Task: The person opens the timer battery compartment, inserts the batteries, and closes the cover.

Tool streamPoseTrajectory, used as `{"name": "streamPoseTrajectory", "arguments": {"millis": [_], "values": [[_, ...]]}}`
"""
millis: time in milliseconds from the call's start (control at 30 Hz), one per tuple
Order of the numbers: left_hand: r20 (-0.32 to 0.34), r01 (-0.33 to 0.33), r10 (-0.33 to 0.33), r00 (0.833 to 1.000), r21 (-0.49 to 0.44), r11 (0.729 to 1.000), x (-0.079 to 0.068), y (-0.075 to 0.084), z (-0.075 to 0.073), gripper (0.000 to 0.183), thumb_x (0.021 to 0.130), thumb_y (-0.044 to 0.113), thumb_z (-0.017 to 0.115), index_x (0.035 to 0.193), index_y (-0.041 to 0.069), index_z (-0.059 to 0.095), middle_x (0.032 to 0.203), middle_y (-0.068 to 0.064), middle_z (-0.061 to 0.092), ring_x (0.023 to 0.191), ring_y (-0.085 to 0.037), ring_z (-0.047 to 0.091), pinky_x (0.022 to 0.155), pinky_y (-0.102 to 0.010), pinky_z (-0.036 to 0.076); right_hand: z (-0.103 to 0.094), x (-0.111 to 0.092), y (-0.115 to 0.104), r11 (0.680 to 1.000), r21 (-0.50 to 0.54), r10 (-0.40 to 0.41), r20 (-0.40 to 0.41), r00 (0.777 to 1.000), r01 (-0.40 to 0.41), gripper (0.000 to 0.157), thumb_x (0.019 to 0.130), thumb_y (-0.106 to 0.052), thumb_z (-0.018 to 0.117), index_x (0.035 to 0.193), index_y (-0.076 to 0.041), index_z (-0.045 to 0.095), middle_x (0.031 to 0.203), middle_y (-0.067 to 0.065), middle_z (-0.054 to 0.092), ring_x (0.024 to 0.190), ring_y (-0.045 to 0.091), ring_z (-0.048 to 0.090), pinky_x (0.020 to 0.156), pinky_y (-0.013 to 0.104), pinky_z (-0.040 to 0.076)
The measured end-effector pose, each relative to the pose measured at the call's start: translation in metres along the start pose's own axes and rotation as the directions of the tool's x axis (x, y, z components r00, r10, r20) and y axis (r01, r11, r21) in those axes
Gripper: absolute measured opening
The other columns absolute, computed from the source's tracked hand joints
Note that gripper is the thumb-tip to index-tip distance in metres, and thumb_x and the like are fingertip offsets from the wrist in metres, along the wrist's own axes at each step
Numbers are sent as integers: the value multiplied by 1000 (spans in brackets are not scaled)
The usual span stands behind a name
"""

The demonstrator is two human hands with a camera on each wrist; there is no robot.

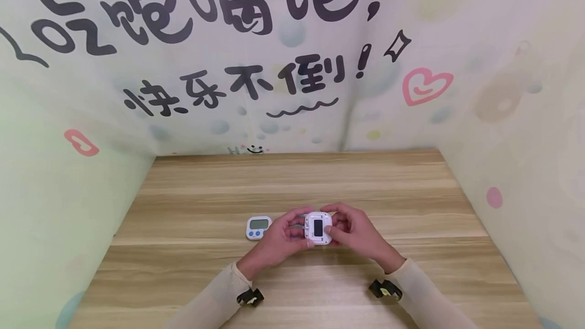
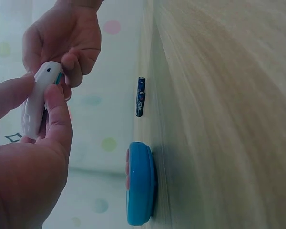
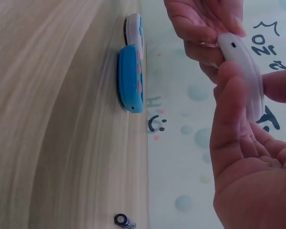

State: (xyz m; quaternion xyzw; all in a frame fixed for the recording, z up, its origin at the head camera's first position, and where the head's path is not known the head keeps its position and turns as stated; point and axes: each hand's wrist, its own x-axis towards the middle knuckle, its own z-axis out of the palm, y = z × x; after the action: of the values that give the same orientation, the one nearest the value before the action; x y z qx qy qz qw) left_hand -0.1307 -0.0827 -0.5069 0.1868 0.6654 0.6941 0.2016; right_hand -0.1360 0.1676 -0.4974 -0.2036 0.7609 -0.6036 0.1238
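Both hands hold a white digital timer [image 1: 318,228] above the table, its back turned up toward the head camera. A black rectangle shows on that back. My left hand [image 1: 278,240] grips the timer's left side between thumb and fingers, also seen close up in the left wrist view. On the opposite side my right hand [image 1: 361,233] pinches the edge, its thumb lying on the back beside the black rectangle. Another white timer [image 1: 258,224] with blue buttons lies face up on the table, just left of my left hand and partly covered by it.
Beyond the hands, a blue timer [image 2: 140,183] with pink buttons lies on the wooden table [image 1: 292,182]; the hands hide it from the head view. Dark batteries [image 2: 140,98] lie on the tabletop near it. Printed fabric walls [image 1: 292,65] stand at the back and both sides.
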Motion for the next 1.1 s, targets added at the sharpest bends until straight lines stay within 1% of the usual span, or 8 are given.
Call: {"name": "streamPoseTrajectory", "arguments": {"millis": [100, 167, 300, 400, 533, 800, 967, 1100], "values": [[-4, -1, 1, 1000, 2, 1000, -1, 0, 1, 75, 89, -6, 79, 156, 3, 46, 132, -22, 64, 104, -15, 71, 88, -27, 64, 0, 0, -2, 999, 20, 30, 43, 999, -31, 41, 100, -6, 70, 139, 0, 58, 91, 16, 72, 65, 32, 73, 58, 49, 65], [-3, 1, -1, 1000, 2, 1000, -1, 0, 1, 74, 89, -6, 79, 156, 6, 48, 131, -20, 64, 104, -15, 71, 88, -28, 64, 0, 0, -3, 999, 31, 40, 65, 997, -42, 41, 101, -7, 69, 140, 0, 58, 91, 16, 73, 64, 28, 74, 56, 46, 65], [3, 7, -7, 1000, 10, 1000, -1, -2, 1, 74, 89, -6, 79, 155, 9, 50, 129, -19, 64, 104, -16, 71, 87, -28, 64, -1, -1, -3, 998, 50, 25, 86, 996, -29, 42, 102, -6, 67, 143, 1, 57, 91, 17, 74, 64, 23, 75, 57, 44, 65], [7, 14, -14, 1000, 21, 1000, -1, -2, 0, 75, 89, -5, 79, 156, 9, 49, 129, -20, 64, 106, -18, 72, 88, -28, 64, -1, -1, -1, 998, 65, 5, 90, 996, -11, 46, 103, -5, 66, 146, 5, 56, 89, 18, 73, 64, 20, 75, 57, 43, 66], [2, 24, -24, 1000, 27, 999, -1, -1, -1, 76, 89, -3, 80, 157, 11, 50, 130, -20, 63, 108, -21, 72, 89, -29, 64, 0, -1, 0, 996, 85, 10, 77, 997, -16, 49, 103, -5, 65, 148, 8, 54, 88, 20, 72, 64, 19, 75, 58, 41, 66], [22, 12, -12, 1000, 25, 1000, -1, 1, 2, 75, 89, -4, 80, 157, 10, 51, 130, -22, 62, 106, -19, 72, 90, -29, 64, 4, -1, -1, 991, 72, 117, -14, 993, -115, 47, 92, 0, 67, 139, 3, 65, 81, 13, 74, 59, 22, 74, 54, 43, 65], [30, 11, -12, 999, 18, 1000, -1, -2, 4, 75, 89, -4, 80, 156, 9, 51, 129, -20, 62, 104, -17, 72, 90, -29, 64, 8, -3, 0, 992, 61, 112, -43, 993, -109, 46, 87, 4, 64, 133, 4, 68, 81, 17, 76, 56, 20, 72, 50, 43, 63], [34, 8, -8, 999, 17, 1000, -1, -3, 3, 76, 88, -5, 81, 156, 7, 50, 129, -22, 62, 103, -15, 72, 91, -29, 64, 9, -4, 2, 993, 51, 109, -39, 993, -107, 48, 87, 7, 62, 134, 3, 69, 86, 17, 77, 56, 18, 73, 52, 47, 64]]}}
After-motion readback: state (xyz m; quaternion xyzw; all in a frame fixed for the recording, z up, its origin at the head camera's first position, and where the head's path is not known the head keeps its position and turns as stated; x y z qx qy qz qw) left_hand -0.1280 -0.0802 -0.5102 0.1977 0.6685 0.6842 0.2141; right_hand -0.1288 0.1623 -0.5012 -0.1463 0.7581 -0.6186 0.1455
